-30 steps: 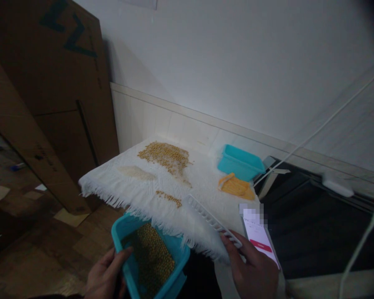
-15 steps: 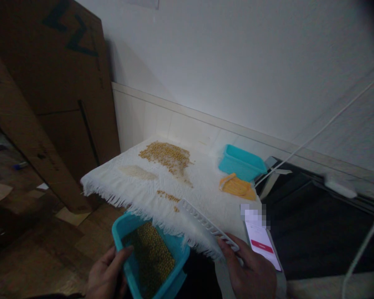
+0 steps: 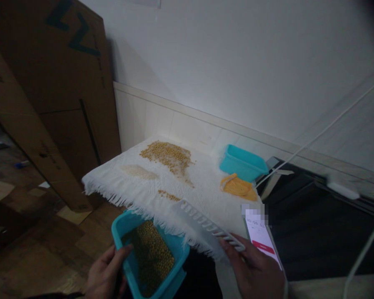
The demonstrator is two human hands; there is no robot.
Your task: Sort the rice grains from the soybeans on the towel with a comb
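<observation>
My left hand [image 3: 107, 270] grips the near left rim of a teal plastic bin [image 3: 117, 232], its thumb over the edge. Inside lie yellow soybeans [image 3: 162, 249] and a darker greenish layer. The bin sits just below the fringed edge of a white cloth [image 3: 202, 182]. My right hand [image 3: 255, 265] is closed on the near end of a pale slotted plastic strip [image 3: 205, 222], which slants across the cloth's front edge. By the strip's far end is a short row of soybeans [image 3: 168, 194]. Farther back lies a larger soybean pile [image 3: 166, 154] mixed with pale grains, beside a patch of white grains [image 3: 140, 171].
A second teal bin [image 3: 243, 162] stands at the back right, an orange cloth [image 3: 238, 187] before it. A lit phone [image 3: 258, 234] lies near my right hand. Tall cardboard [image 3: 71, 83] stands left. A white cable [image 3: 327, 124] crosses on the right.
The slotted strip has tilted in my right hand, showing more of its flat face, and its far end now covers the loose soybeans nearest it. My left hand stays on the bin.
</observation>
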